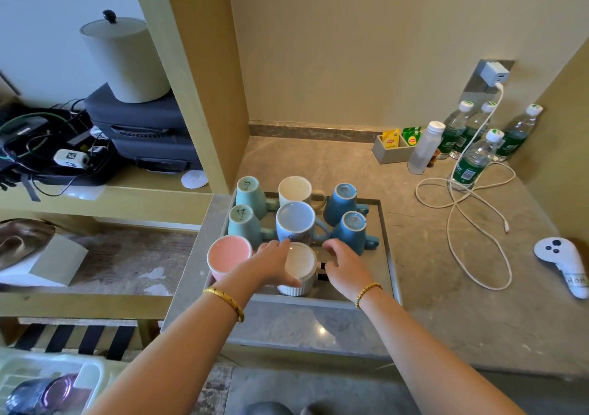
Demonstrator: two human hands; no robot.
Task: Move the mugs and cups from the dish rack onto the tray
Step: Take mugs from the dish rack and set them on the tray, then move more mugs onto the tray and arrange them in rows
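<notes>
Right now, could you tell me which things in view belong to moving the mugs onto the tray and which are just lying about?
Job:
- tray
- eight upturned mugs on it, among them the pink mug
- white ribbed mug, gripped by the left hand
- right hand, beside it
- dish rack

Lying about:
- water bottles
- white cable
- tea bag box
- white controller

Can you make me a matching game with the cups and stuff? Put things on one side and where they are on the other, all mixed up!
Things:
1. pink cup
2. white ribbed cup
3. tea bag box
4. white controller

Places:
A. beside the water bottles
B. front left corner of the tray
C. far right on the counter
D. between the left hand and right hand

Pairs: 1-B, 2-D, 3-A, 4-C
</notes>
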